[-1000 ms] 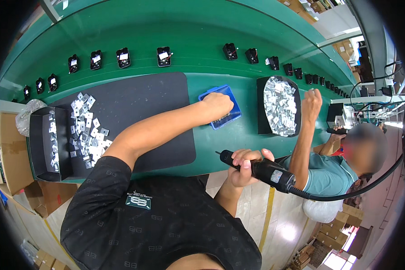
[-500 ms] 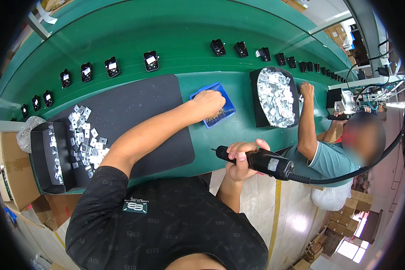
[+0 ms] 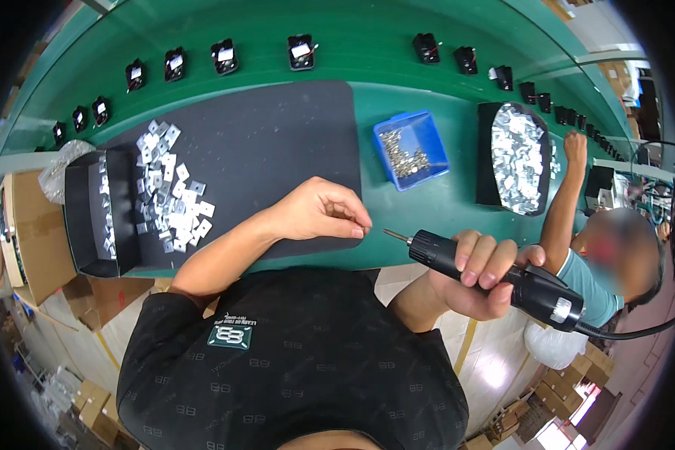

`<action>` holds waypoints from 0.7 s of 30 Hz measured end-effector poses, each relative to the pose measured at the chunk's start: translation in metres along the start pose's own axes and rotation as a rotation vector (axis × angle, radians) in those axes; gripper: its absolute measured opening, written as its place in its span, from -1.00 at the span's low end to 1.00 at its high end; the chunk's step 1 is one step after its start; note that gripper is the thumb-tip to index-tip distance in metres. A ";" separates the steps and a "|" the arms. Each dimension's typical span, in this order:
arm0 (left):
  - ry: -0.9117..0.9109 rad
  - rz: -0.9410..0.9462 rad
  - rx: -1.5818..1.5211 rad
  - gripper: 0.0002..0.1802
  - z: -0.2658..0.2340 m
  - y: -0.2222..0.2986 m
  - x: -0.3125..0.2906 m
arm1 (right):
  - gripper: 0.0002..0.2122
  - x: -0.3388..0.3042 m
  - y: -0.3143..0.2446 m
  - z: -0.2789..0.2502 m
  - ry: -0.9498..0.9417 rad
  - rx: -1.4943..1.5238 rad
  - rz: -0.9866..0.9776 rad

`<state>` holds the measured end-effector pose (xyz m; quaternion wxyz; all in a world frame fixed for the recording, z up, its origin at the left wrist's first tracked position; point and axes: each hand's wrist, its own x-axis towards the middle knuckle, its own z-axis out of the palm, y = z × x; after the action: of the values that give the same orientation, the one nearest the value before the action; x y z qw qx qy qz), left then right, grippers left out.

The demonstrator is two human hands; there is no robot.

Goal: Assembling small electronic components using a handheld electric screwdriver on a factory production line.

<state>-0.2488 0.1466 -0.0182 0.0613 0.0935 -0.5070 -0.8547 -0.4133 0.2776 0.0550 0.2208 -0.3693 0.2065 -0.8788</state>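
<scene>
Right hand: the right hand (image 3: 478, 276) is nearest the camera, off the bench edge, fingers wrapped tight round the black electric screwdriver (image 3: 502, 279).
Screwdriver: barrel lies slantwise, thin bit tip pointing left at the left hand's fingertips, close to them, not touching; black cable trails off the rear toward the lower right.
Left hand: the left hand (image 3: 316, 211) rests at the near edge of the black mat (image 3: 277, 142), fingers curled in, tips pinched together at the mat's right corner; there may be something tiny between them, too small to tell.
Mat: dark sheet on the green bench (image 3: 427, 202), with a heap of small silver plates (image 3: 169, 199) at its left end, beside a black tray (image 3: 90, 210).
Blue bin: blue bin (image 3: 411, 148) of small screws, just right of the mat, beyond the bit.
Right tray: black tray of silver parts (image 3: 516, 157), well right of the bin; a co-worker's hand (image 3: 575, 144) is raised beside it.
Far strip: row of small black units (image 3: 301, 51) spaced along the belt.
</scene>
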 end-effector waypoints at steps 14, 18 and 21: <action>0.127 0.347 -0.341 -0.88 0.012 -0.026 -0.027 | -0.59 -0.009 0.017 0.037 -0.076 0.117 -0.006; 0.141 0.362 -0.303 -0.88 0.014 -0.026 -0.028 | -0.58 -0.007 0.018 0.031 -0.100 0.145 -0.043; 0.159 0.333 -0.290 -0.88 0.013 -0.028 -0.031 | -0.58 -0.003 0.019 0.026 -0.258 0.168 -0.003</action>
<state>-0.2219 0.1773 -0.0334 0.2539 0.0657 -0.3809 -0.8866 -0.3876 0.2582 0.0598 0.2745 -0.4599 0.1017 -0.8383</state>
